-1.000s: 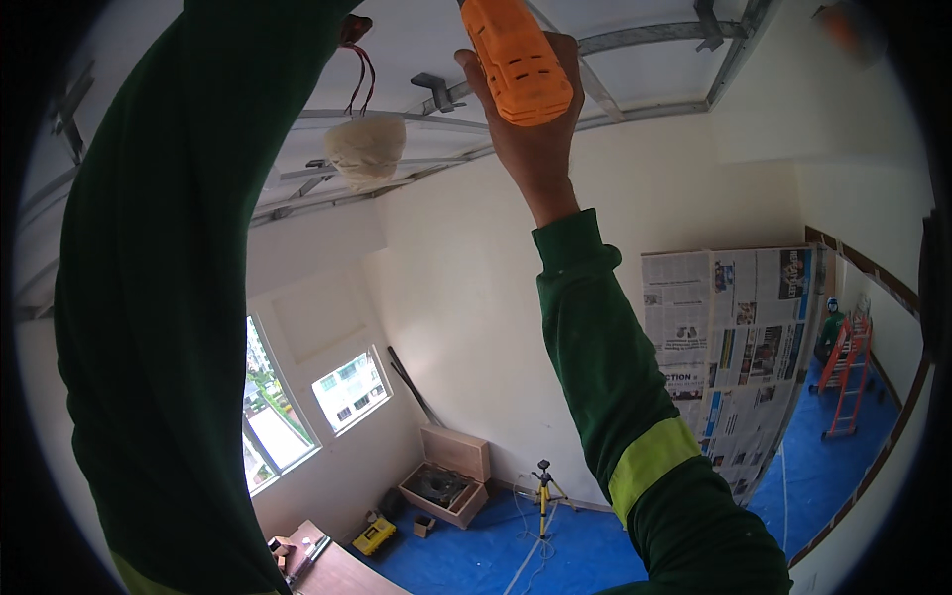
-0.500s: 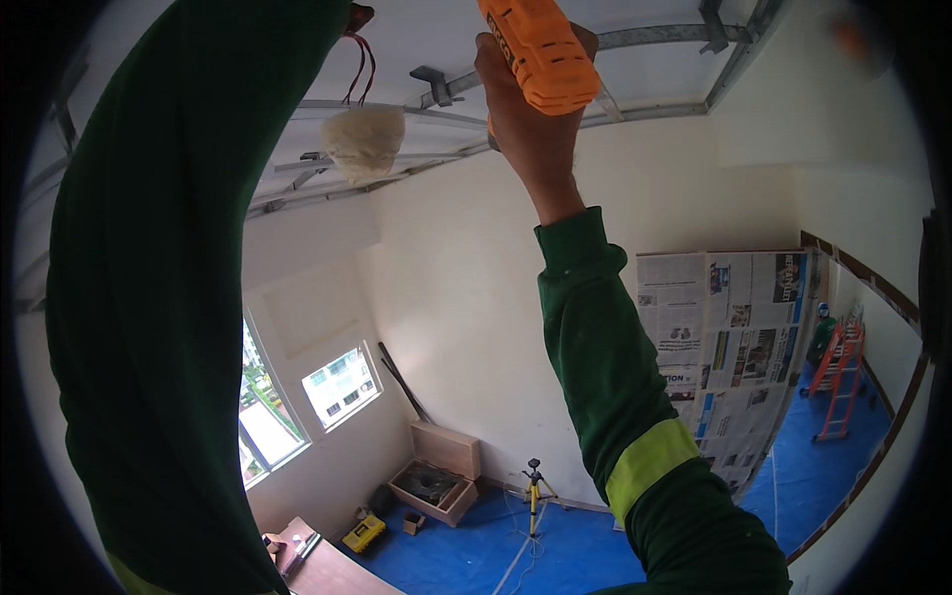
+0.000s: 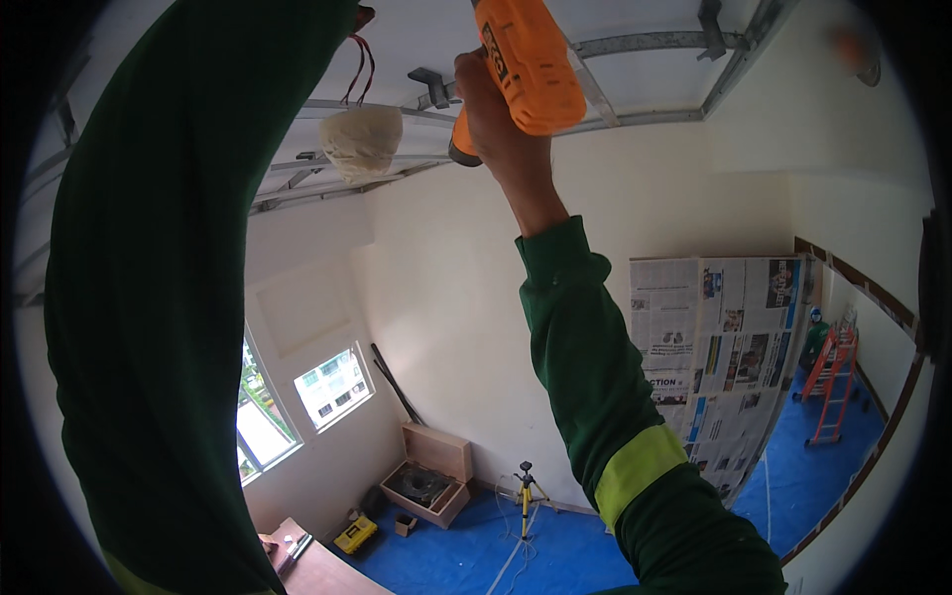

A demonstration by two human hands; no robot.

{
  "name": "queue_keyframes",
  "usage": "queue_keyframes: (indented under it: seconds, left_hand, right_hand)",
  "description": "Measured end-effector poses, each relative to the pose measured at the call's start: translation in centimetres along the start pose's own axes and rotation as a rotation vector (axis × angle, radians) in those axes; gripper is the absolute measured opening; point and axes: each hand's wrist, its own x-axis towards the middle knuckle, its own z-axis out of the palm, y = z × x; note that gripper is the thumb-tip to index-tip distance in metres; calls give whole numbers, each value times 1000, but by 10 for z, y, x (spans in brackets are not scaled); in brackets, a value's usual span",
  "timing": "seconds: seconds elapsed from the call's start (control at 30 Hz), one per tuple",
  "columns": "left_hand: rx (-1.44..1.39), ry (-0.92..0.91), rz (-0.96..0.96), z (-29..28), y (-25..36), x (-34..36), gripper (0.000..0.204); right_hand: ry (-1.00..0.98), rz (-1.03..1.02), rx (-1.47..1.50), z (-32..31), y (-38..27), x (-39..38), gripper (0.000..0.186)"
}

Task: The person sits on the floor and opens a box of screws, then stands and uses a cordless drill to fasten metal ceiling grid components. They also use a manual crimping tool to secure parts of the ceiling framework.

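Observation:
My right hand point(image 3: 508, 144) is raised toward the ceiling frame, its fingers wrapped round the handle of an orange cordless drill point(image 3: 533, 79). The drill's front end is cut off by the upper edge, and its handle base shows below the hand. My left arm point(image 3: 159, 297), in a dark green sleeve, reaches up on the left. Only a sliver of my left hand point(image 3: 365, 15) shows at the top, so its fingers and anything in them are hidden. Near it, reddish wires point(image 3: 363, 74) hang above a cream-coloured, wrapped ceiling fixture point(image 3: 361, 142).
Metal ceiling channels point(image 3: 654, 42) run overhead. Below are a pinkish board point(image 3: 332, 573), a yellow toolbox point(image 3: 355, 535), an open wooden box point(image 3: 451, 506) and a yellow tripod point(image 3: 527, 496) on blue sheeting point(image 3: 585, 555). A newspaper-covered panel point(image 3: 709, 357), an orange ladder point(image 3: 835, 382) and another person point(image 3: 815, 340) are at right.
My right hand and the drill have shifted left and slightly down, and the drill's handle base now shows more. My left arm is nearly unmoved.

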Motion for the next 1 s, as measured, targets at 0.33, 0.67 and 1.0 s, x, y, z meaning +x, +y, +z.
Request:
queue_keyframes:
  seconds: [0.33,0.67,1.0]
  left_hand:
    - [-12,3,28,0,-3,-1,76]
    - [67,-180,-46,-5,1,12,86]
    - [33,-171,-115,-21,24,-5,86]
  right_hand:
    - [-67,194,-66,-41,-34,-56,10]
    - [-198,471,-667,-187,-215,-199,24]
    - [-110,1243,-556,-293,-378,-281,28]
